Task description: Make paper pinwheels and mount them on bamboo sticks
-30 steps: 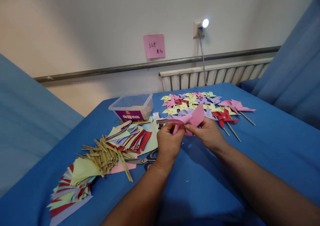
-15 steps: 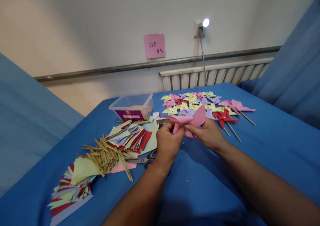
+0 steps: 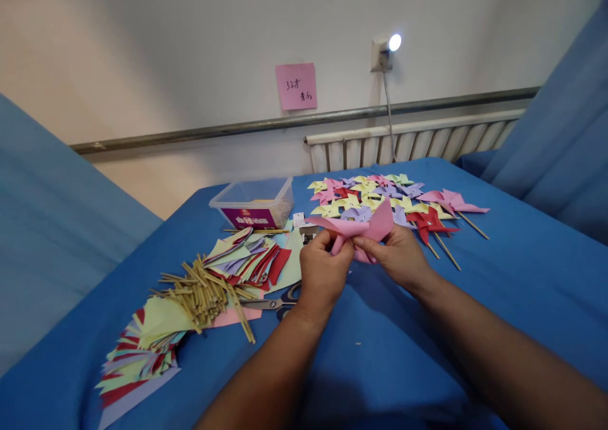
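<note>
A pink paper pinwheel (image 3: pixel 380 222) with folded blades is held above the blue table between my two hands. My left hand (image 3: pixel 325 264) is closed on its left side, thumb and fingers pinching near the centre. On the other side my right hand (image 3: pixel 401 256) grips it, with the thumb pressed against the underside by the middle. What lies between the fingertips is hidden. Scissors (image 3: pixel 273 303) rest on the table beside my left wrist. Behind the held pinwheel lie rows of finished-looking pinwheels (image 3: pixel 363 189) in yellow, pink, red and purple.
Left of my hands are a heap of short sticks (image 3: pixel 204 294), a stack of coloured paper (image 3: pixel 251 259) and a fanned paper pile (image 3: pixel 142 360). A clear plastic box (image 3: pixel 254 202) stands behind them. A small open box (image 3: pixel 307 230) sits near my left hand. A radiator (image 3: pixel 413 142) lines the wall.
My hands stay closed on the pink pinwheel with hardly any movement. The whole view has shifted slightly, so things appear a little further right.
</note>
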A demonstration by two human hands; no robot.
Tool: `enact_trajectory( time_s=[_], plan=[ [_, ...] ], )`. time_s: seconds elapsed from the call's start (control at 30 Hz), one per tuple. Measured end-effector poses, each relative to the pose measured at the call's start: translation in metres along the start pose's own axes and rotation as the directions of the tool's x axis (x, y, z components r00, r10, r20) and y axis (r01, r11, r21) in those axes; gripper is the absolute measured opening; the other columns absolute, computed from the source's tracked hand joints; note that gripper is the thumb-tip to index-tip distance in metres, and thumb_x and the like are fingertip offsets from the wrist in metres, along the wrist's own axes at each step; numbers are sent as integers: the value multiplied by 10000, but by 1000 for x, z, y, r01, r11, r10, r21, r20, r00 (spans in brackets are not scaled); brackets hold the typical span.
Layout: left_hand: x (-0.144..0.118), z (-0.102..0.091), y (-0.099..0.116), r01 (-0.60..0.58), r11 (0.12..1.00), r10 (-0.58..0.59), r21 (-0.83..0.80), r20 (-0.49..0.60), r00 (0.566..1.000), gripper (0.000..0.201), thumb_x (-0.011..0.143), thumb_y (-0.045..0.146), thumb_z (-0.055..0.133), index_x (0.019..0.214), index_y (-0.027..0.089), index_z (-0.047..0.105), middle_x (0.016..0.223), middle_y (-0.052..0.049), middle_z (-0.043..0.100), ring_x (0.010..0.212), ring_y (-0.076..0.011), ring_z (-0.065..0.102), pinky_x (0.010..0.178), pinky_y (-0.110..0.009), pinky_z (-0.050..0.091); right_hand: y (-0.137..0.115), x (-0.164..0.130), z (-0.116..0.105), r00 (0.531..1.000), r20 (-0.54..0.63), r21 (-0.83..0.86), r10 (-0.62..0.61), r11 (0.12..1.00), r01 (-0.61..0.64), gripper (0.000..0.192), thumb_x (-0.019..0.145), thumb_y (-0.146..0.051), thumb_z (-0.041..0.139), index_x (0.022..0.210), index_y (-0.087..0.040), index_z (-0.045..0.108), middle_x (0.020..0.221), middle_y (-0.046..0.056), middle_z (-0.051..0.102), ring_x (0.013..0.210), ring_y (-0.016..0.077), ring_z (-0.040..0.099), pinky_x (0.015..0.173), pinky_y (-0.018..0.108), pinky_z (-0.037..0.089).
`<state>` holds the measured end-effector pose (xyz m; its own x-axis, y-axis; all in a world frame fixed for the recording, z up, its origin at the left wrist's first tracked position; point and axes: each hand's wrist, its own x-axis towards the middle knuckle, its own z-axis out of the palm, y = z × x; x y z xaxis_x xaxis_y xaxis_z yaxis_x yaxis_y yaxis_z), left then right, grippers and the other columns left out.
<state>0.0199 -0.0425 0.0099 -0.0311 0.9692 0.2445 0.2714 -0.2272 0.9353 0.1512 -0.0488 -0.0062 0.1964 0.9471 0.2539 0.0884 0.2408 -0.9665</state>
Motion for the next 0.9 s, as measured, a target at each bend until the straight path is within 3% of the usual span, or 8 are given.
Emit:
enact_trajectory(
  time_s=[0.1,0.4,0.6,0.9],
  plan=[
    [0,0,1,4,1000,-4,-23,-2,1000,132,659,242,674,740,138,689,626,18,630,581,-114,508,546,-212,388,1,-1,1,1000,-23,1,-11,1000,11,238,655,-368,727,775,-165,697,707,27,686,622,164,583,576,288,456],
    [0,0,-2,1,998,1,-60,29,1000,144,664,262,673,748,146,691,639,10,631,594,-123,528,552,-218,394,1,-1,-1,1000,1,-18,-14,1000,14,208,668,-359,717,733,-162,713,660,22,676,587,159,570,567,294,458],
    [0,1,-3,-17,1000,17,-13,1,1000,115,666,261,664,644,152,635,576,30,571,548,-103,471,518,-209,361,-1,-2,0,1000,-4,-18,-4,1000,4,213,664,-372,714,635,-163,685,552,-1,615,509,134,510,506,271,431],
    [-1,1,1,1,1000,0,-29,2,1000,100,659,243,653,623,155,622,561,36,545,543,-98,447,507,-208,349,2,-3,0,1000,-17,-7,9,1000,-9,204,656,-359,728,671,-157,701,592,8,628,534,140,523,502,266,419]
  ],
)
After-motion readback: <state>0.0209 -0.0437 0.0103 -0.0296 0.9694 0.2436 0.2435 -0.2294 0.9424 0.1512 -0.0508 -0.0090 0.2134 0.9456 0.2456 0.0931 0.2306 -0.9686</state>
